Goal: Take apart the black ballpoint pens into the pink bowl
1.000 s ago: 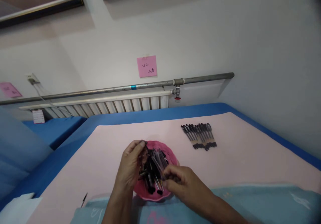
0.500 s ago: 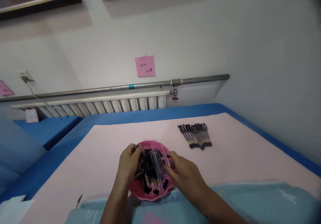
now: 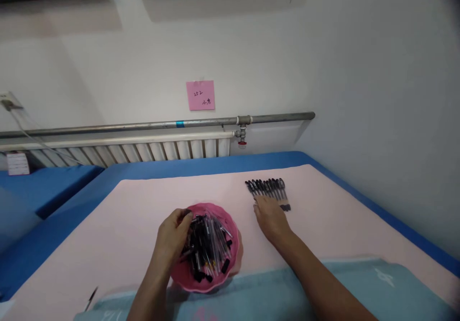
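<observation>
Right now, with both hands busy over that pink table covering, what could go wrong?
The right hand is at the row of pens, so a nudge might knock them out of line. The left hand is at the rim of the pink bowl; pressing there could tip it and spill the loose pen parts. The lone slim piece near the teal cloth might get brushed away.

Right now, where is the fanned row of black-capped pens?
In the head view, the row of black-capped pens lies right of centre on the pale pink sheet, right of the round pink scalloped bowl, partly covered by the right hand.
</observation>
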The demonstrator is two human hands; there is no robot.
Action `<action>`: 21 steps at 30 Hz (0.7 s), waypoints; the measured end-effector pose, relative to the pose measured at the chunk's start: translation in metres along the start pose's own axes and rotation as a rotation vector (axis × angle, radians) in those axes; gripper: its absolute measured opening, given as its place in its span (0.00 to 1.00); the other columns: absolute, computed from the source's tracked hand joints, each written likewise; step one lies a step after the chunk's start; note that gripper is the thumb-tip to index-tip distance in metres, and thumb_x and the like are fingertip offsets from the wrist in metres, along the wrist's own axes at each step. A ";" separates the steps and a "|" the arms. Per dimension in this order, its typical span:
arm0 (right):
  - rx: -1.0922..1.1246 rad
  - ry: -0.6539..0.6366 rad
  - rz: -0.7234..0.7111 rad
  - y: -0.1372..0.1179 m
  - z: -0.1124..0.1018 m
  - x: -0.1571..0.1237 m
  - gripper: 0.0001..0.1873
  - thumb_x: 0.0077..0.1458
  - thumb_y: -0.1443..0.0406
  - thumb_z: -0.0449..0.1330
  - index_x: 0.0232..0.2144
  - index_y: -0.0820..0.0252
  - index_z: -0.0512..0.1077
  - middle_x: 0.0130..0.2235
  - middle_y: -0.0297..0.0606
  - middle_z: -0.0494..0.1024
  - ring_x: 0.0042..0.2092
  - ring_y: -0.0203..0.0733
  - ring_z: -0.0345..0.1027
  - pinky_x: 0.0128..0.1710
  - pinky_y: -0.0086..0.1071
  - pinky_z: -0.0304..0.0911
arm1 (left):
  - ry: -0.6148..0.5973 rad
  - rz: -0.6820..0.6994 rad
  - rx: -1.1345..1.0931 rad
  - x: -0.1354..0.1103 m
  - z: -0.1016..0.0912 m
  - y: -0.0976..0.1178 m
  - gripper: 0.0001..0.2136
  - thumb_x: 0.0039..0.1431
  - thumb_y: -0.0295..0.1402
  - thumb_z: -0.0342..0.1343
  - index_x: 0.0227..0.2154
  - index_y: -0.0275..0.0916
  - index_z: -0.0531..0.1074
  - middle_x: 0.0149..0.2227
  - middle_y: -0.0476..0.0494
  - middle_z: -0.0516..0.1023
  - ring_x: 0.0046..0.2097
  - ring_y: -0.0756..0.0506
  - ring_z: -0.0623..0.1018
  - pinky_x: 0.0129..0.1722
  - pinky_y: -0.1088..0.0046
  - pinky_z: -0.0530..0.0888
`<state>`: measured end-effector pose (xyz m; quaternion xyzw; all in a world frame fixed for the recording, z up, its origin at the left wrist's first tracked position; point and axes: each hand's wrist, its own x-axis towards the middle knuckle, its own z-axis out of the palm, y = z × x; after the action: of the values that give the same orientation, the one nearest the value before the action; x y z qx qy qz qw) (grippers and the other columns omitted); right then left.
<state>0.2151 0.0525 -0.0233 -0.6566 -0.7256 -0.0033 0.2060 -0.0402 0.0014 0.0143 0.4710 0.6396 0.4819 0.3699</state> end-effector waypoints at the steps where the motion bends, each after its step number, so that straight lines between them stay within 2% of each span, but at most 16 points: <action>1: -0.018 -0.020 0.003 0.001 0.002 0.002 0.12 0.55 0.75 0.49 0.36 0.66 0.71 0.39 0.51 0.75 0.43 0.50 0.65 0.42 0.36 0.55 | -0.031 0.000 0.067 -0.001 0.000 0.001 0.08 0.48 0.38 0.56 0.26 0.39 0.74 0.21 0.49 0.73 0.23 0.48 0.70 0.24 0.73 0.64; 6: -0.054 -0.091 0.066 -0.004 0.004 0.002 0.12 0.52 0.77 0.49 0.35 0.65 0.71 0.38 0.52 0.75 0.41 0.50 0.67 0.36 0.35 0.55 | -0.158 0.069 0.354 -0.006 0.005 0.005 0.06 0.49 0.34 0.53 0.23 0.39 0.72 0.23 0.48 0.75 0.27 0.46 0.72 0.28 0.73 0.63; 10: 0.001 -0.114 0.131 -0.010 -0.003 -0.001 0.13 0.50 0.76 0.50 0.34 0.64 0.71 0.35 0.49 0.76 0.36 0.47 0.69 0.31 0.33 0.53 | -0.357 0.066 0.478 -0.012 0.012 0.001 0.02 0.44 0.28 0.55 0.21 0.40 0.71 0.24 0.47 0.77 0.28 0.45 0.74 0.27 0.72 0.63; 12: 0.064 -0.102 0.155 -0.012 -0.008 -0.002 0.12 0.51 0.74 0.50 0.35 0.63 0.71 0.35 0.47 0.77 0.35 0.46 0.69 0.30 0.32 0.53 | -0.400 0.075 0.490 -0.013 0.016 -0.001 0.04 0.43 0.26 0.55 0.23 0.41 0.72 0.26 0.47 0.78 0.30 0.44 0.75 0.29 0.71 0.64; 14: 0.152 -0.086 0.170 -0.015 -0.011 -0.003 0.12 0.52 0.71 0.50 0.37 0.62 0.71 0.33 0.43 0.78 0.34 0.43 0.70 0.30 0.30 0.54 | -0.354 0.110 0.474 -0.012 0.020 -0.003 0.05 0.47 0.27 0.54 0.26 0.41 0.73 0.29 0.45 0.79 0.33 0.43 0.76 0.32 0.70 0.66; 18: 0.340 -0.066 0.169 -0.020 -0.014 -0.010 0.12 0.51 0.68 0.51 0.36 0.59 0.71 0.30 0.37 0.78 0.32 0.40 0.70 0.30 0.29 0.56 | -0.183 0.330 0.542 -0.001 0.030 -0.008 0.11 0.55 0.30 0.48 0.37 0.39 0.74 0.41 0.39 0.77 0.45 0.40 0.73 0.46 0.64 0.66; 21: 0.447 -0.048 0.170 -0.024 -0.014 -0.016 0.11 0.49 0.68 0.51 0.34 0.58 0.71 0.29 0.35 0.77 0.30 0.40 0.70 0.29 0.29 0.57 | -0.195 0.442 0.684 0.007 0.038 -0.014 0.14 0.58 0.29 0.44 0.43 0.35 0.72 0.47 0.35 0.75 0.49 0.39 0.70 0.50 0.60 0.64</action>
<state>0.1977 0.0297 -0.0088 -0.6534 -0.6549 0.1905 0.3285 -0.0106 0.0171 -0.0092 0.7359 0.6083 0.2628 0.1387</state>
